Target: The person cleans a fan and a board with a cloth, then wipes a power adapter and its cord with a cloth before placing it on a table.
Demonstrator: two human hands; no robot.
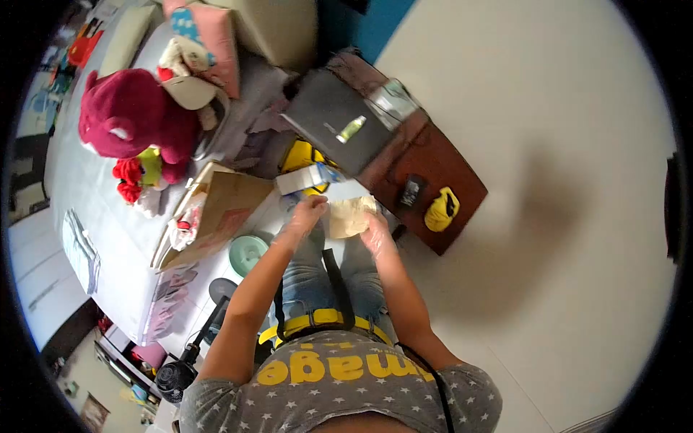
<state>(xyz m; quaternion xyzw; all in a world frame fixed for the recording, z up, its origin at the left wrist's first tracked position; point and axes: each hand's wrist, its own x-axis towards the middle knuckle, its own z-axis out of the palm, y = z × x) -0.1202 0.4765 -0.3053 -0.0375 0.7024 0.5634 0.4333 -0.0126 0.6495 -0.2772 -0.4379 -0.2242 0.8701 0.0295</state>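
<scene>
A cream-coloured, slightly creased sheet or cloth (351,217) hangs between my hands above my knees. My right hand (374,229) pinches its right edge. At its upper left corner is my left hand (310,211), fingers closed together; the small fingertips make the exact grip hard to see. Both hands seem to wear thin clear gloves. Just above my left hand lies a white and blue packet (300,179), close to a yellow and black bag (302,156).
A brown table (453,177) holds a black laptop (339,119), a dark object (412,190) and a yellow item (442,210). To the left are a cardboard box (220,213), a green bin (247,255), a black fan (175,379) and a bed with a magenta plush toy (130,112).
</scene>
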